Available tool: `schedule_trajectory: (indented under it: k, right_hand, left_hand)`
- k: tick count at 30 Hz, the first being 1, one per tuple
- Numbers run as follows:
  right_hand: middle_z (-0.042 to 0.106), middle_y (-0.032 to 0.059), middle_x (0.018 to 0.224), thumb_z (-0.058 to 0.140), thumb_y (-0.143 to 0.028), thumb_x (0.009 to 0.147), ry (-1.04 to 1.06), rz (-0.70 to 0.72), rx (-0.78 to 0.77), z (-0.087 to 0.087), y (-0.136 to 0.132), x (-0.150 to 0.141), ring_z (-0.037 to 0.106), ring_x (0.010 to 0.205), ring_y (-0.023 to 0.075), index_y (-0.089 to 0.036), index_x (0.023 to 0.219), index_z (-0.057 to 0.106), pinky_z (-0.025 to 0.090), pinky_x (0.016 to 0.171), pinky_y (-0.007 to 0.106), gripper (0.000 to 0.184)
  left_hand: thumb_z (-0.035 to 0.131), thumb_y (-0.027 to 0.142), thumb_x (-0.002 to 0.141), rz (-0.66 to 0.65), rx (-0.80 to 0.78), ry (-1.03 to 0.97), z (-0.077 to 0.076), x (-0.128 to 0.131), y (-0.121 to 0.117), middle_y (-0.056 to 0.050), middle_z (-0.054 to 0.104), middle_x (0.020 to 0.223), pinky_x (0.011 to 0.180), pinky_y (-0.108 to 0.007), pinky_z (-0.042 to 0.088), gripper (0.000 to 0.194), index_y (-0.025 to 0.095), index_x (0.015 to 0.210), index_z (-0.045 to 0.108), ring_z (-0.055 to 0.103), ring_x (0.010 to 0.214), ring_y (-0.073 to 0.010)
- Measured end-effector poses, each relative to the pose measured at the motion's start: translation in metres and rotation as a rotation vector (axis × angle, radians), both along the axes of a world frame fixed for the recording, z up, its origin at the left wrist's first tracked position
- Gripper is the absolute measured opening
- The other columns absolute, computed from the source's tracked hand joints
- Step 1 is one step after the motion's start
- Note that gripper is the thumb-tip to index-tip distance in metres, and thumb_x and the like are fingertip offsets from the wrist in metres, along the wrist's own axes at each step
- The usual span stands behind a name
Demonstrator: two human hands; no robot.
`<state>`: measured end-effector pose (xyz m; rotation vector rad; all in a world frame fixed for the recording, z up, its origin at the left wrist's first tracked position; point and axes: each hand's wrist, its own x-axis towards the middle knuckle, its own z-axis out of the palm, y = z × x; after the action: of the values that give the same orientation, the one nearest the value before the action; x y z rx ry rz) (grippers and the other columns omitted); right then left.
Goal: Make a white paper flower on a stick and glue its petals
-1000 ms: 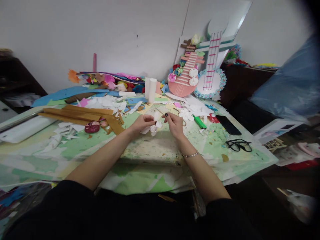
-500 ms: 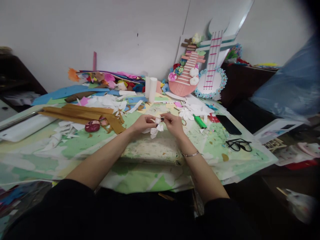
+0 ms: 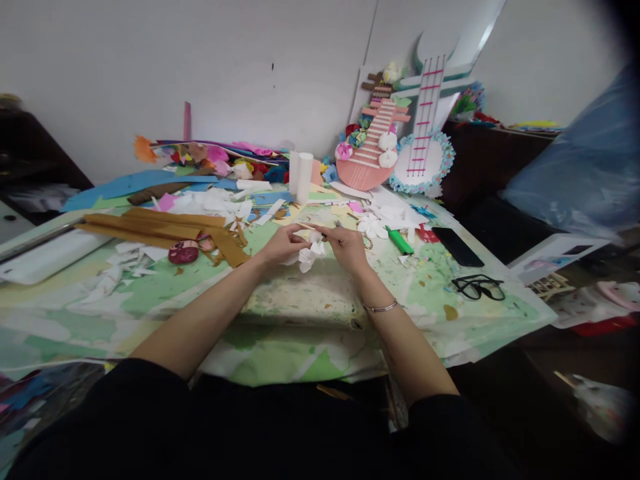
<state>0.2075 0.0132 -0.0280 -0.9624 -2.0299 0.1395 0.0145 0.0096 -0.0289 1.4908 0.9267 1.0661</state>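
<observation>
Over the middle of the table, my left hand [image 3: 281, 247] is closed on a crumpled white paper flower [image 3: 311, 255], whose petals hang below the fingers. My right hand [image 3: 347, 247] meets it from the other side, its fingers pinched on a thin pale stick [image 3: 311, 229] that lies across the top of the flower. A small dark spot shows by the right fingertips; I cannot make out what it is. Beyond the right hand, another white paper flower [image 3: 373, 227] lies on the table next to a green tube [image 3: 399, 241].
Brown paper strips [image 3: 150, 228], a dark red patterned object [image 3: 183, 252] and white scraps [image 3: 113, 277] lie to the left. White rolls [image 3: 303, 179] stand behind. A phone [image 3: 457, 247] and black glasses [image 3: 479, 288] are at the right. Decorated paper instruments [image 3: 370, 160] lean against the wall.
The thin pale stick now shows lying across the flower's top between the hands. The right fingers have shifted slightly on it, and the petals have turned a little.
</observation>
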Motion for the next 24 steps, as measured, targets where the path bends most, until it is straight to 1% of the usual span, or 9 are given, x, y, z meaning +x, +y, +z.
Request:
schedule_trajectory:
  k: [2,4,7,9,12,14,18,21,24]
  right_hand:
    - [0.072,-0.0001,0.076,0.043,-0.009,0.084,-0.001,0.021,0.018,-0.0005,0.0004,0.0007,0.066,0.073,0.0137,-0.024,0.108,0.072,0.048,0.070,0.024,0.041]
    - [0.071,-0.0007,0.074,0.043,-0.008,0.084,0.005,0.053,0.020,-0.0012,0.0007,0.0010,0.065,0.072,0.0125,-0.025,0.108,0.072,0.048,0.071,0.023,0.041]
    - [0.070,-0.0012,0.072,0.043,-0.008,0.085,0.032,0.105,0.020,-0.0015,0.0007,0.0005,0.064,0.071,0.0109,-0.026,0.108,0.072,0.048,0.071,0.021,0.042]
    - [0.070,-0.0011,0.072,0.044,-0.007,0.085,0.062,0.142,0.037,-0.0011,0.0004,0.0000,0.064,0.070,0.0103,-0.025,0.106,0.073,0.048,0.071,0.020,0.040]
    - [0.072,-0.0005,0.075,0.048,-0.010,0.087,0.078,0.184,0.056,-0.0003,-0.0003,-0.0003,0.066,0.072,0.0101,-0.026,0.104,0.074,0.049,0.071,0.020,0.035]
    - [0.073,-0.0001,0.079,0.048,-0.012,0.089,0.071,0.194,0.065,-0.0001,-0.0010,-0.0003,0.067,0.074,0.0103,-0.028,0.104,0.074,0.049,0.069,0.020,0.034]
    - [0.073,0.0008,0.086,0.050,-0.015,0.090,0.070,0.210,0.098,-0.0004,-0.0027,-0.0005,0.067,0.078,0.0109,-0.029,0.104,0.074,0.049,0.067,0.020,0.031]
    - [0.074,0.0011,0.087,0.050,-0.016,0.090,0.074,0.212,0.101,-0.0006,-0.0037,-0.0010,0.068,0.077,0.0109,-0.030,0.102,0.074,0.050,0.067,0.020,0.030]
    - [0.074,0.0012,0.088,0.049,-0.017,0.091,0.059,0.185,0.090,-0.0005,-0.0039,-0.0011,0.068,0.079,0.0113,-0.030,0.103,0.074,0.050,0.068,0.021,0.031]
  left_hand:
    - [0.080,0.027,0.058,-0.025,0.024,-0.062,0.0006,-0.0007,-0.0004,-0.003,0.069,0.074,0.057,-0.022,0.044,0.067,0.011,0.119,0.059,0.061,0.061,-0.0134]
    - [0.082,0.024,0.057,-0.057,0.069,-0.118,0.0006,-0.0020,0.0003,-0.007,0.070,0.092,0.070,-0.026,0.049,0.067,0.013,0.119,0.059,0.065,0.077,-0.0163]
    - [0.083,0.021,0.058,-0.100,0.180,-0.175,-0.0001,-0.0048,0.0029,-0.011,0.064,0.116,0.083,-0.030,0.050,0.056,0.017,0.109,0.061,0.062,0.101,-0.0211]
    - [0.083,0.019,0.059,-0.118,0.228,-0.214,-0.0004,-0.0065,0.0043,-0.011,0.062,0.123,0.087,-0.031,0.049,0.045,0.017,0.099,0.062,0.059,0.109,-0.0228]
    - [0.082,0.020,0.062,-0.120,0.209,-0.240,-0.0003,-0.0075,0.0039,-0.011,0.066,0.115,0.082,-0.032,0.052,0.035,0.015,0.090,0.061,0.065,0.097,-0.0214]
    - [0.082,0.022,0.063,-0.098,0.183,-0.235,0.0001,-0.0072,0.0026,-0.009,0.069,0.102,0.076,-0.031,0.054,0.034,0.015,0.089,0.061,0.068,0.087,-0.0198]
    - [0.082,0.023,0.060,-0.040,0.163,-0.188,0.0023,-0.0060,-0.0003,-0.004,0.071,0.082,0.067,-0.029,0.056,0.032,0.013,0.084,0.064,0.069,0.076,-0.0184]
    - [0.082,0.023,0.058,-0.020,0.137,-0.160,0.0045,-0.0059,-0.0018,-0.004,0.071,0.076,0.063,-0.028,0.057,0.029,0.013,0.081,0.066,0.068,0.071,-0.0174]
    - [0.082,0.025,0.057,-0.014,0.107,-0.146,0.0056,-0.0069,-0.0023,-0.005,0.072,0.075,0.061,-0.028,0.058,0.029,0.012,0.080,0.069,0.068,0.069,-0.0178]
